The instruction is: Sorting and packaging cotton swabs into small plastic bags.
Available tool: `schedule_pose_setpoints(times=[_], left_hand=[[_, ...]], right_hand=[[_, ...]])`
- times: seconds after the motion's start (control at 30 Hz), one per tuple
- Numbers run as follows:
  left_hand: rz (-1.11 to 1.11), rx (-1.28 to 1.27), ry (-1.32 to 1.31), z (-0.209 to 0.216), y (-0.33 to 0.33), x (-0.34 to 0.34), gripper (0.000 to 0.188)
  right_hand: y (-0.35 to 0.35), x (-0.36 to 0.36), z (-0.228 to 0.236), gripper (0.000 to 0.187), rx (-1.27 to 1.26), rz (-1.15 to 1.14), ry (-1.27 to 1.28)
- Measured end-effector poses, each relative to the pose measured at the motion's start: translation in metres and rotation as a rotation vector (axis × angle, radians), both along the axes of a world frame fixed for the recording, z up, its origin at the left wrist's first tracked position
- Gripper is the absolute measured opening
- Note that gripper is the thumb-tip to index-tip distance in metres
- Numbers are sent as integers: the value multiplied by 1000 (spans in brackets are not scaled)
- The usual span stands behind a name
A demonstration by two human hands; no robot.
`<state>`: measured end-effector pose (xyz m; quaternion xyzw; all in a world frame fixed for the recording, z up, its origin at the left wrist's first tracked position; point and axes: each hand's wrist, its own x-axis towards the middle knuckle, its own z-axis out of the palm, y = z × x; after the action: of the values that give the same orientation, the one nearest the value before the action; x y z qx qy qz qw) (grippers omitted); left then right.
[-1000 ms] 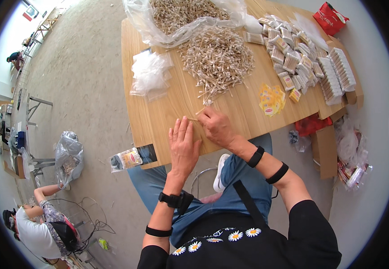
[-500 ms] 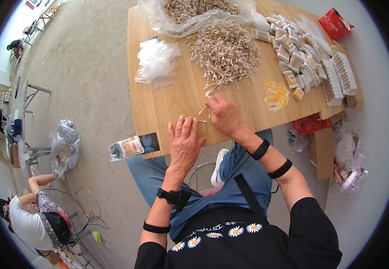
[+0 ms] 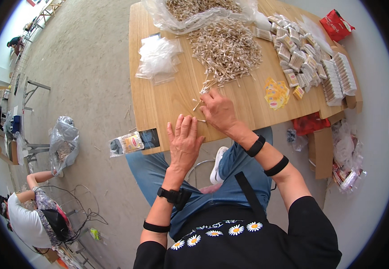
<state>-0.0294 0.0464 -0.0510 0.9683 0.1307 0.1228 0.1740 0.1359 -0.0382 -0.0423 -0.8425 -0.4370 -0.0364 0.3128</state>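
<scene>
My left hand (image 3: 185, 141) lies at the near edge of the wooden table (image 3: 167, 103), palm down with fingers stretched out. Close by its fingertips, a cotton swab (image 3: 202, 120) pokes out toward my right hand; the rest of it is hidden. My right hand (image 3: 220, 112) is curled, its fingertips pinched at a slanted cotton swab (image 3: 197, 106). Just beyond it spreads a large heap of loose cotton swabs (image 3: 226, 51). At the left table corner, a clear pack of swabs with a yellow label (image 3: 131, 142) hangs partly over the edge.
Clear empty bags (image 3: 158, 58) lie left of the heap, and a big plastic bag (image 3: 183, 27) of swabs stands behind it. Several filled swab packs (image 3: 296, 60) and yellow cards (image 3: 276, 93) sit on the right. A carton (image 3: 323, 152) stands below. Another person (image 3: 33, 219) works at lower left.
My right hand has shifted slightly left, and its fingertips are now at the slanted swab. My left hand has stayed nearly in place.
</scene>
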Motion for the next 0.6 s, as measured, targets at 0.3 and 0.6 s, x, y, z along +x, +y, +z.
schedule_pose_setpoints(times=[0.3, 0.6], left_hand=[[8, -19, 3, 0, -1, -1, 65], [17, -6, -2, -2, -2, 1, 64]], right_hand=[[5, 25, -10, 11, 0, -108, -103], [0, 1, -4, 6, -36, 152, -42]])
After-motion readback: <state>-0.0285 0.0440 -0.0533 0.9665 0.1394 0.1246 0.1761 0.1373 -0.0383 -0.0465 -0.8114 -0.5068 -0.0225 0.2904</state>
